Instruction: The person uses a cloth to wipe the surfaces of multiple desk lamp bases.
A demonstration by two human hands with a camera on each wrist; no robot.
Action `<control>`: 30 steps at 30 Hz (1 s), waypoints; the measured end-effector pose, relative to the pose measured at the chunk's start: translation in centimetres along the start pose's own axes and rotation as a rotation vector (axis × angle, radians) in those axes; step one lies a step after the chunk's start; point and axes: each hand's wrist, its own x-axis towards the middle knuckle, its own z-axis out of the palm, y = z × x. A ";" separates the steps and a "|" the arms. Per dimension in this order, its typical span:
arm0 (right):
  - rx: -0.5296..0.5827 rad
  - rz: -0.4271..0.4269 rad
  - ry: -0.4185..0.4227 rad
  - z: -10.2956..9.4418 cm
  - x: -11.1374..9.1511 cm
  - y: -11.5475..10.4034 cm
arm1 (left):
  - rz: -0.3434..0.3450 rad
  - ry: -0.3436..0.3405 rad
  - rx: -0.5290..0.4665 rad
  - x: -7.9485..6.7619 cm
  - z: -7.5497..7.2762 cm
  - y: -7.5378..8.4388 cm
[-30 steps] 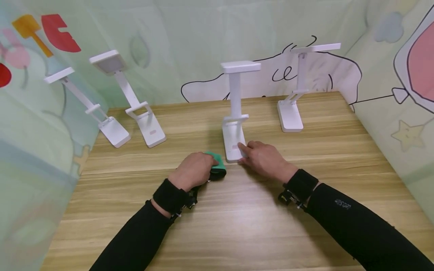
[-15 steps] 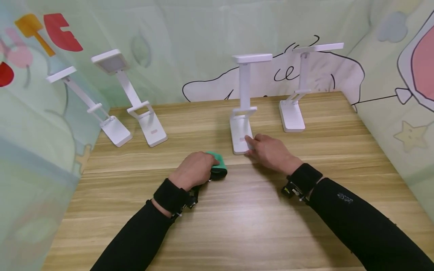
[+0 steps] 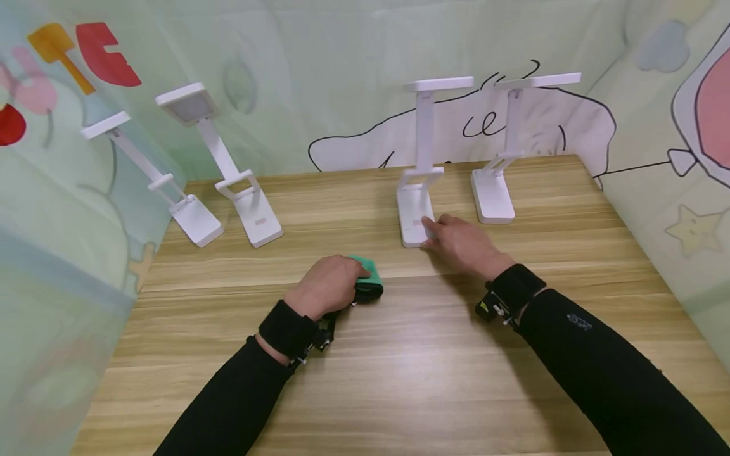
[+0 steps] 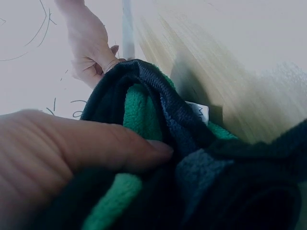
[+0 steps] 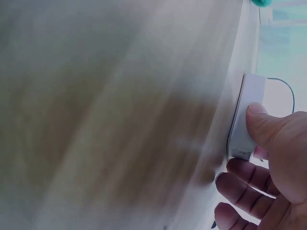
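Note:
My left hand (image 3: 327, 286) grips a folded green-and-black cloth (image 3: 369, 278) on the table. Close up in the left wrist view, the thumb lies across the fuzzy cloth (image 4: 144, 115), and a white label sticks out. My right hand (image 3: 464, 246) holds the near right corner of a white desk lamp's base (image 3: 415, 212), with one finger on top of it. In the right wrist view, the thumb presses the side of the lamp base (image 5: 248, 120), while other fingers curl near its end. That lamp stands upright with its head (image 3: 439, 83) level.
A similar lamp (image 3: 493, 196) stands close to the right of the held one. Two more lamps, a left one (image 3: 196, 220) and one beside it (image 3: 258, 218), lean at the back left. A printed curtain (image 3: 342, 76) hangs behind the wooden table (image 3: 365, 392).
My right hand has slid the desk lamp back and to the right, nearer the lamp on the right. The left hand and the cloth have stayed in place.

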 end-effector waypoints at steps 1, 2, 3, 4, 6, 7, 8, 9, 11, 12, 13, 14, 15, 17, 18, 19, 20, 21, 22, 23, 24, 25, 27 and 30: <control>0.006 0.006 -0.001 0.0 0.0 0.2 | -0.003 -0.001 -0.002 0.0 0.0 0.0; 0.009 0.010 -0.001 -0.1 0.1 0.4 | -0.005 -0.002 -0.003 0.0 0.0 0.0; 0.013 0.016 -0.002 -0.1 0.1 0.6 | -0.006 -0.002 -0.004 0.0 0.0 0.0; 0.014 0.025 -0.005 -0.2 0.1 0.7 | -0.006 -0.002 -0.002 0.0 0.0 0.0; 0.017 0.045 -0.007 -0.3 0.2 1.1 | -0.003 0.002 -0.011 0.0 0.0 0.0; 0.016 0.054 -0.006 -0.3 0.2 1.3 | -0.003 0.004 -0.012 0.0 0.0 0.0; 0.015 0.063 -0.007 -0.4 0.3 1.4 | -0.002 0.005 -0.015 0.0 0.0 0.0; 0.015 0.073 -0.011 -0.5 0.3 1.6 | -0.001 0.008 -0.019 0.0 0.0 0.0; 0.015 0.088 -0.019 -0.6 0.4 1.8 | 0.000 0.010 -0.021 0.0 0.0 -0.1; 0.016 0.093 -0.025 -0.7 0.5 1.9 | 0.002 0.013 -0.024 0.0 0.0 -0.1; 0.017 0.101 -0.033 -0.7 0.6 1.9 | 0.004 0.013 -0.020 0.1 0.1 -0.1; 0.019 0.107 -0.041 -0.8 0.6 2.0 | 0.006 0.014 -0.020 0.1 0.1 -0.1; 0.018 0.112 -0.048 -0.8 0.6 2.0 | 0.007 0.016 -0.021 0.1 0.1 -0.1; 0.022 0.122 -0.059 -0.8 0.7 2.0 | 0.006 0.019 -0.019 0.1 0.1 -0.1; 0.023 0.126 -0.063 -0.8 0.8 2.0 | 0.005 0.020 -0.021 0.1 0.1 -0.2; 0.023 0.130 -0.068 -0.8 0.8 1.9 | 0.003 0.019 -0.019 0.1 0.1 -0.2; 0.024 0.131 -0.070 -0.8 0.8 1.9 | 0.001 0.019 -0.019 0.1 0.1 -0.2; 0.023 0.134 -0.071 -0.7 0.9 1.9 | 0.000 0.019 -0.021 0.1 0.1 -0.2; 0.023 0.135 -0.071 -0.7 0.9 1.9 | -0.002 0.019 -0.021 0.1 0.1 -0.1; 0.022 0.136 -0.072 -0.8 1.0 1.9 | -0.004 0.018 -0.021 0.1 0.1 -0.2; 0.022 0.138 -0.074 -0.8 1.0 1.9 | -0.006 0.017 -0.023 0.1 0.1 -0.2; 0.020 0.141 -0.075 -0.8 1.0 1.9 | -0.007 0.018 -0.023 0.1 0.1 -0.2; 0.021 0.142 -0.071 -0.7 1.0 1.9 | -0.010 0.019 -0.026 0.1 0.1 -0.2; 0.010 0.127 -0.031 -0.4 0.9 1.8 | -0.008 0.024 -0.048 0.1 0.1 -0.3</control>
